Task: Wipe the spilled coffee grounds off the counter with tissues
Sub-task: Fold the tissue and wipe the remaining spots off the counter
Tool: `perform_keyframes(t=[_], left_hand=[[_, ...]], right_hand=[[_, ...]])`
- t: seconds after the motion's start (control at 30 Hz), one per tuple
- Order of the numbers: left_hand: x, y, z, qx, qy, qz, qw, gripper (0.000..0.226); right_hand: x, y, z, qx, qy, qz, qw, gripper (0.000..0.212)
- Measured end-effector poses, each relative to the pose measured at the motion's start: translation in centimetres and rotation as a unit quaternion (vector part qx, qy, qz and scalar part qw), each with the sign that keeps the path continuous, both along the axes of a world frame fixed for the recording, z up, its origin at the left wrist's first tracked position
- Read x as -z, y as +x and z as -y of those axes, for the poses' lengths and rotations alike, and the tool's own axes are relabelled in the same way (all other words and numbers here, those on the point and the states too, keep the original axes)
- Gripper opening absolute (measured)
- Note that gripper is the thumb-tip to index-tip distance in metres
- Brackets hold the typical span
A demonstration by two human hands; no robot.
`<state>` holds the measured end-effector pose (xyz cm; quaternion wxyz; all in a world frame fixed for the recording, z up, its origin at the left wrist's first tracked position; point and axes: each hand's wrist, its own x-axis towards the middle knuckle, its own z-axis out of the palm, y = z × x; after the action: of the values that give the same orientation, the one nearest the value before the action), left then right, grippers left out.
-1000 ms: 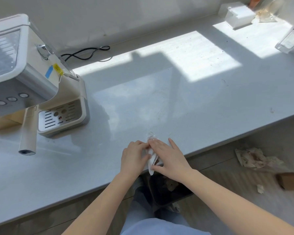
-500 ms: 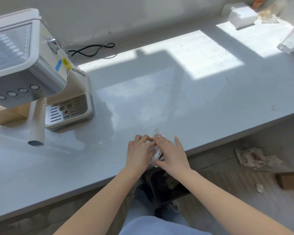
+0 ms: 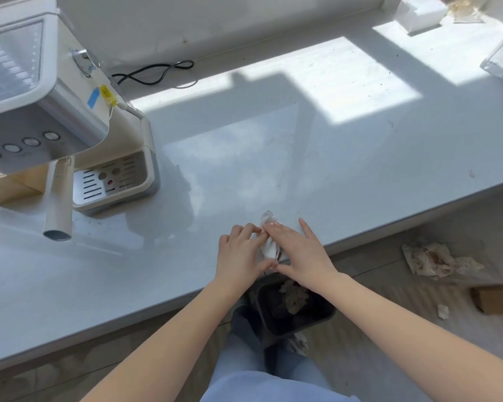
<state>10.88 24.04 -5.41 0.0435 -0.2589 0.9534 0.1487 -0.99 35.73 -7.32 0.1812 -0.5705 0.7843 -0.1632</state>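
A crumpled white tissue (image 3: 267, 243) lies on the pale grey counter (image 3: 302, 158) close to its front edge. My left hand (image 3: 240, 253) cups it from the left and my right hand (image 3: 298, 252) presses on it from the right, so both hands hold it between them. A brown stain shows at the tissue's lower end. A few dark specks of coffee grounds (image 3: 369, 94) dot the sunlit part of the counter farther back.
A white coffee machine (image 3: 50, 123) stands at the left, its black cord (image 3: 157, 72) behind it. A dark bin (image 3: 323, 313) with used tissue sits below the counter edge. Soiled tissues (image 3: 436, 259) and a cardboard box (image 3: 495, 297) lie on the floor. White boxes (image 3: 421, 13) stand far right.
Both hands, with the tissue between them, have slid a little away from the counter's front edge. They stay cupped together on the tissue.
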Motion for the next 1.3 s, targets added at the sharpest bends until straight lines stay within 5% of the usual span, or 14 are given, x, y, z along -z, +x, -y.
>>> perform_keyframes(t=[0.47,1.0,1.3], left_hand=[[1.0,0.3,-1.9,-0.073,0.022,-0.071,0.995,0.047],[3.6,1.2,-3.6,-0.105,0.023,-0.201,0.974,0.021],[4.5,1.3,-3.7,-0.113,0.034,-0.239,0.964,0.010]], right_hand=[[-1.1,-1.5,-0.2,-0.025,-0.036,0.016,0.999,0.051],[1.2,0.2,-2.4,0.073,-0.149,0.028,0.986,0.021],[0.9,0.6,-2.1,0.022,-0.110,0.023,0.993,0.032]])
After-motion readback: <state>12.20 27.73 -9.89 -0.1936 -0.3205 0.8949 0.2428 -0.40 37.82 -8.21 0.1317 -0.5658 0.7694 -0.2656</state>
